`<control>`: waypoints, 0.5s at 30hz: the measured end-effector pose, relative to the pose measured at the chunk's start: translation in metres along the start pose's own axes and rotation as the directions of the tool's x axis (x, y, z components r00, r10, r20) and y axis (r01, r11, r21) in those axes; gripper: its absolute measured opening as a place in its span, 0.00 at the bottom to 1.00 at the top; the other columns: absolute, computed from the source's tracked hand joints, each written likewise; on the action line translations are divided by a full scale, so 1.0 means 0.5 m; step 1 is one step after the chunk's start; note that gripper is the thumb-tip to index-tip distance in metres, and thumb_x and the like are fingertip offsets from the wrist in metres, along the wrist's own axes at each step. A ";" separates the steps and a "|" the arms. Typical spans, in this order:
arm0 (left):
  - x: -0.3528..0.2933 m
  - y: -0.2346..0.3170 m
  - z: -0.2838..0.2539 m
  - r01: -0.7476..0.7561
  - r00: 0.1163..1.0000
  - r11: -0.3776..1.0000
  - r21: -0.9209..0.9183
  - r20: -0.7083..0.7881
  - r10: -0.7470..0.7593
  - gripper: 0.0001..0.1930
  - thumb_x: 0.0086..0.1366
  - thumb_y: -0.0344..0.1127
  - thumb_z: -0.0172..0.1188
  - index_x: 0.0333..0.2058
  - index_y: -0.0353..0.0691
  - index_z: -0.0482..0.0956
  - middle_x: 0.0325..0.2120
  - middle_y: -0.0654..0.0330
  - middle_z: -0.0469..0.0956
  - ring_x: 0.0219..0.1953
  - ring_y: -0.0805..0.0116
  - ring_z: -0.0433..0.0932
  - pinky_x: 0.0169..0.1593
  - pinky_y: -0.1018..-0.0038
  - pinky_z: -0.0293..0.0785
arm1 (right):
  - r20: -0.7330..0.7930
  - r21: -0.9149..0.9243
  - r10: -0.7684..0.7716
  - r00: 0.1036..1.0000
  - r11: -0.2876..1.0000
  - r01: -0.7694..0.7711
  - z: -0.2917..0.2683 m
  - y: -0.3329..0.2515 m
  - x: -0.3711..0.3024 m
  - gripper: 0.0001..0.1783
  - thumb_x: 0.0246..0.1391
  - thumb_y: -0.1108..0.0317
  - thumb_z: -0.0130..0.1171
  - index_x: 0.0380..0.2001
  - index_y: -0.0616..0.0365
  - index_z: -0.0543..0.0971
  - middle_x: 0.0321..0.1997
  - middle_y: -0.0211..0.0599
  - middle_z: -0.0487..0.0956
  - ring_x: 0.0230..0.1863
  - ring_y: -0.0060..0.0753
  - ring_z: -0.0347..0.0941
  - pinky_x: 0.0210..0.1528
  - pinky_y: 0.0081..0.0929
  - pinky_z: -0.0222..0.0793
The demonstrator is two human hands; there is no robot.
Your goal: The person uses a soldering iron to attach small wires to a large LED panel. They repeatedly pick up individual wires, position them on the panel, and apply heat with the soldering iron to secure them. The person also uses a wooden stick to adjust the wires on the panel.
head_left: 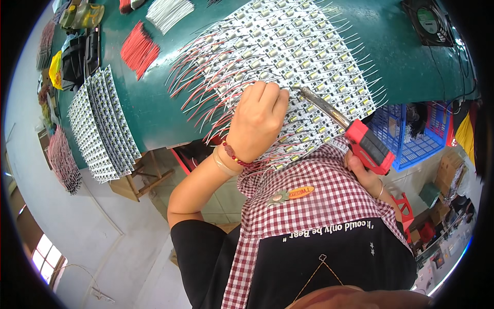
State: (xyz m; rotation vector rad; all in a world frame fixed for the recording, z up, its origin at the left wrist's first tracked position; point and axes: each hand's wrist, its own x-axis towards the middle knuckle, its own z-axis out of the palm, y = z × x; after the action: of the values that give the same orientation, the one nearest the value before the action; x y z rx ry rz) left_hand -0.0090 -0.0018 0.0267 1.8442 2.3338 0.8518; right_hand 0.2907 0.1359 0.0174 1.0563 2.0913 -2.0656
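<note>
A broad sheet of white circuit boards [303,56] lies before me, dotted with yellowish parts. Red and white wires [211,77] fringe its left side, and short pale wires stick out on the right. My left hand [260,118] is over the boards, its fingers closed in a pinch; whatever is between the fingertips is hidden. In my right hand [363,175], at the near right edge, is a red and black soldering iron [368,147]. Its metal barrel slants up and left, and the tip is close to my left fingers, over the boards.
On the green table [159,108] lie a bundle of red wires [140,50], a bundle of white wires [169,13] and stacked board strips [103,123] at the left. A black fan [428,21] stands far right. Below the right edge is a blue plastic crate [419,139].
</note>
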 end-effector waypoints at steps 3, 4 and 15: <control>-0.001 -0.002 0.004 -0.007 1.000 1.000 0.009 -0.008 0.007 0.13 0.47 0.20 0.59 0.35 0.32 0.80 0.23 0.59 0.64 0.28 0.63 0.67 0.33 0.69 0.66 | 0.003 -0.015 0.000 1.000 1.000 0.000 0.002 -0.005 0.002 0.12 0.51 0.70 0.65 0.40 0.61 0.79 0.33 0.34 0.79 0.31 0.29 0.74 0.34 0.28 0.69; -0.002 -0.002 0.002 -0.010 1.000 1.000 0.013 0.013 0.010 0.13 0.48 0.22 0.59 0.36 0.31 0.79 0.25 0.58 0.64 0.29 0.62 0.67 0.34 0.69 0.66 | 0.000 -0.027 -0.007 1.000 1.000 0.007 0.003 -0.009 0.003 0.12 0.50 0.70 0.65 0.39 0.61 0.79 0.33 0.34 0.78 0.31 0.29 0.74 0.33 0.28 0.69; -0.014 -0.002 0.000 -0.001 0.999 1.000 0.009 0.043 0.001 0.13 0.50 0.26 0.56 0.37 0.32 0.77 0.28 0.57 0.66 0.32 0.62 0.68 0.37 0.69 0.67 | -0.020 -0.083 -0.014 1.000 0.996 0.013 0.012 -0.029 0.019 0.12 0.48 0.71 0.65 0.37 0.61 0.79 0.32 0.36 0.77 0.30 0.32 0.73 0.33 0.28 0.68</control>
State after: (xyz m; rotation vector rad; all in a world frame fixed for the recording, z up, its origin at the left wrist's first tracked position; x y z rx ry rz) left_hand -0.0080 -0.0086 0.0241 1.8482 2.3153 0.7949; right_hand 0.2740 0.1365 0.0253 1.0589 2.1787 -1.9625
